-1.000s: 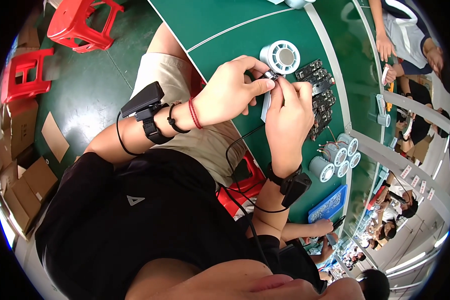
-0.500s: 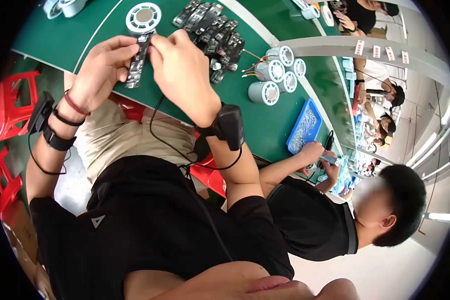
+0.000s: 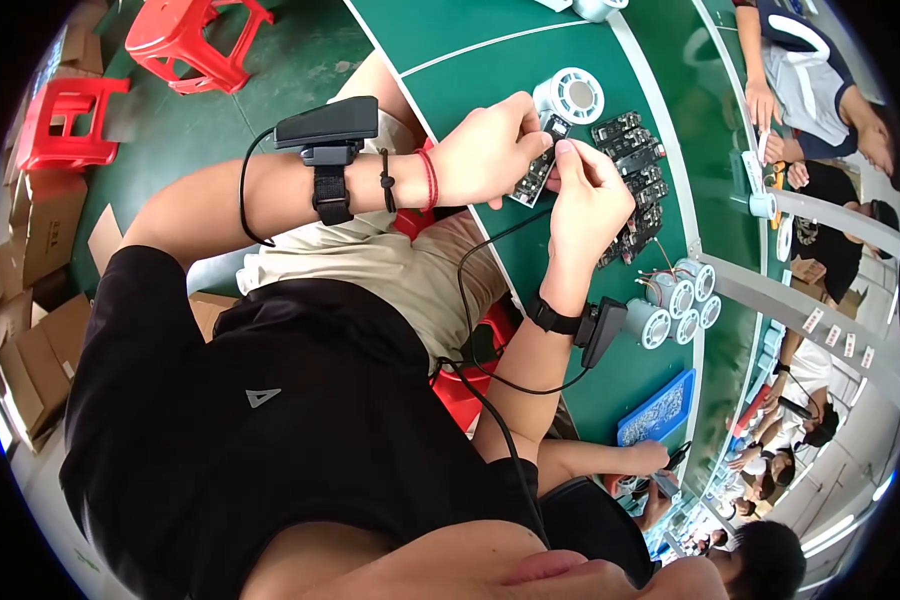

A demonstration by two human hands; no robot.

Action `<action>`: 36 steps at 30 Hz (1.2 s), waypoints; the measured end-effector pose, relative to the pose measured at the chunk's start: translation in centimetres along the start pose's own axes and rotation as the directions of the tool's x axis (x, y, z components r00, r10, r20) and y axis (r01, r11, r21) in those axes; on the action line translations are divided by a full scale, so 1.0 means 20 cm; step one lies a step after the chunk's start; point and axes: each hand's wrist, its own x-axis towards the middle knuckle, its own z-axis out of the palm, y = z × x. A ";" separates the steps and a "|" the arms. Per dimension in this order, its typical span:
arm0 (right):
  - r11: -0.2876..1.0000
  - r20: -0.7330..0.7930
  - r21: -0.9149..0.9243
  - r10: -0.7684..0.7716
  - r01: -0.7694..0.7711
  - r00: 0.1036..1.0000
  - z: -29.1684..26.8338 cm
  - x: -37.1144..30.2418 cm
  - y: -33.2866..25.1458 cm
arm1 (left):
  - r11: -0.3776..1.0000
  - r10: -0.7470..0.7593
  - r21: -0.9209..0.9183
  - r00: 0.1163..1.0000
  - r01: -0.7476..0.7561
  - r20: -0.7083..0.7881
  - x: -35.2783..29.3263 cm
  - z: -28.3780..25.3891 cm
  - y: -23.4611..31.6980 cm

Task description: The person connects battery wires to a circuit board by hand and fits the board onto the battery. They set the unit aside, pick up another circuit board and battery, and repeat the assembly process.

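Note:
A narrow black circuit board (image 3: 532, 186) slants between my two hands, over the green worktop. The fingers of my left hand (image 3: 490, 152) are closed on its left side. On the opposite side, my right hand (image 3: 590, 200) pinches near the board's upper end, its fingertips partly hiding it. Just beyond that end lies a round pale-blue housing (image 3: 577, 96) with a slotted rim and a grey centre; whether the board touches it I cannot tell. A pile of similar black circuit boards (image 3: 632, 150) lies to the right of my right hand.
Several pale-blue cylinders (image 3: 653, 325), some with thin wires, stand beyond my right wrist. A blue tray (image 3: 658, 408) of small parts sits near a co-worker's hand (image 3: 650, 458). A metal frame (image 3: 770, 290) edges the bench. Red stools (image 3: 185, 40) stand at far left. A cable hangs between my arms.
The whole view has swung, so the bench and both hands appear farther right, with more floor and stools showing at left. Both hands still grip the circuit board.

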 end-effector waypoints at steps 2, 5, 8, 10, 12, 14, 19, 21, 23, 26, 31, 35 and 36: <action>1.000 -0.017 0.027 0.010 -0.010 1.000 0.00 0.02 0.02 | 0.994 -0.100 0.047 0.993 0.097 0.061 0.01 0.00 0.03; 0.998 0.000 0.051 0.029 -0.029 1.000 -0.01 0.03 0.01 | 0.985 -0.163 0.076 0.980 0.155 0.111 0.03 -0.04 0.08; 0.997 0.032 0.049 0.061 -0.063 0.998 -0.01 0.04 -0.02 | 0.970 0.008 0.240 0.993 -0.035 0.115 0.09 -0.08 0.02; 0.994 0.077 0.015 0.110 -0.112 0.991 -0.01 0.06 -0.05 | 0.750 0.400 0.505 0.901 -0.427 0.168 0.13 -0.09 -0.04; 0.993 0.110 -0.004 0.115 -0.115 0.987 -0.04 0.10 -0.05 | 0.658 0.492 0.561 0.851 -0.502 0.183 0.08 -0.05 -0.05; 0.992 0.193 -0.035 0.126 -0.121 0.973 -0.05 0.14 -0.07 | 0.443 0.653 0.667 0.725 -0.599 0.218 -0.01 -0.03 -0.05; 0.928 -0.013 -0.333 -0.180 0.165 0.984 -0.26 0.29 -0.07 | 0.312 0.613 0.753 0.728 -0.579 0.305 0.05 -0.08 -0.03; 0.632 -0.101 -0.734 -0.465 0.250 0.879 -0.34 0.36 -0.02 | 0.216 0.617 0.725 0.667 -0.654 0.418 0.31 -0.13 0.04; 0.440 -0.070 -0.858 -0.613 0.266 0.787 -0.33 0.44 0.02 | 0.105 0.623 0.722 0.611 -0.684 0.488 0.61 -0.16 0.09; 0.555 -0.089 -0.812 -0.426 0.182 0.901 -0.28 0.42 0.05 | 0.036 0.634 0.745 0.591 -0.666 0.498 1.05 -0.01 0.13; 0.796 -0.240 -0.591 -0.323 0.126 0.916 -0.29 0.40 0.03 | 0.077 0.525 0.791 0.699 -0.606 0.485 1.26 0.18 0.33; 0.922 -0.380 -0.365 -0.272 0.127 0.884 -0.36 0.36 0.06 | -0.058 0.694 0.821 0.568 -0.568 0.442 0.97 -0.01 0.37; 0.922 -0.380 -0.354 -0.297 0.159 0.876 -0.38 0.36 0.07 | -0.097 0.723 0.824 0.529 -0.558 0.443 0.87 -0.12 0.35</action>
